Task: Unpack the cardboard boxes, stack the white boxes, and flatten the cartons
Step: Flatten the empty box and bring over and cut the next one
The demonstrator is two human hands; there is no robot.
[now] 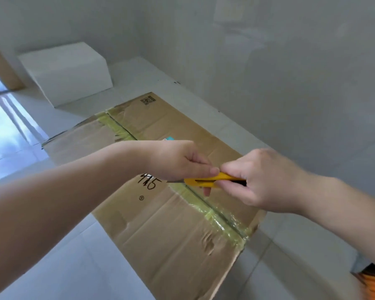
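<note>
Cardboard carton lies taped on the floor; both hands pinch a yellow cutter over the tape seam. Left hand fingers pinch its front, right hand grips the back; white box sits well apart by the wall.

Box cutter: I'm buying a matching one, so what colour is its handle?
Yellow, with a black rear end; the box cutter shows in the head view.

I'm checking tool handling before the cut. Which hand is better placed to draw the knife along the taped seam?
Probably the right hand: it grips the yellow knife by the handle, above the taped seam; the left hand only pinches its front.
</note>
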